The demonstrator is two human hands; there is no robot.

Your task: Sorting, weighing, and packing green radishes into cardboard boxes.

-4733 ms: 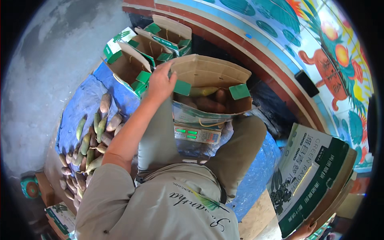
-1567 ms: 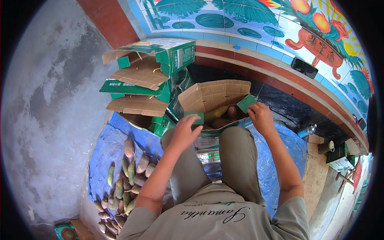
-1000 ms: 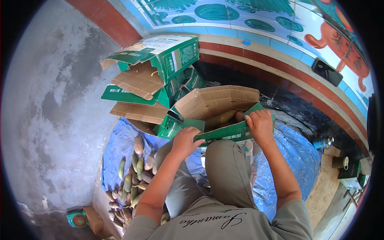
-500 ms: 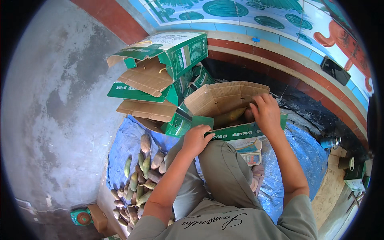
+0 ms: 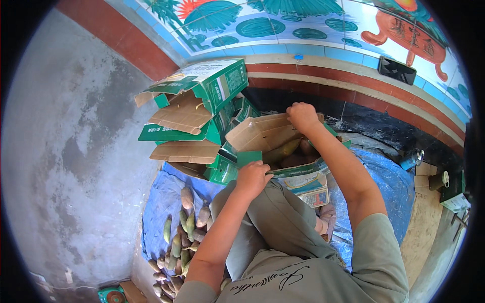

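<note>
Cardboard box (image 5: 262, 136) sits on the person's lap, w/ fruit inside. Left hand (image 5: 251, 178): fingers curled, gripping near flap edge. Right hand (image 5: 302, 116): fingers closed, pinching far flap top. Stack of green boxes (image 5: 197, 121) just left of it. Loose fruit (image 5: 184, 227) on blue tarp (image 5: 159, 202), lower left.

Matt brown cardboard box (image 5: 262, 134), glossy green print.
</note>
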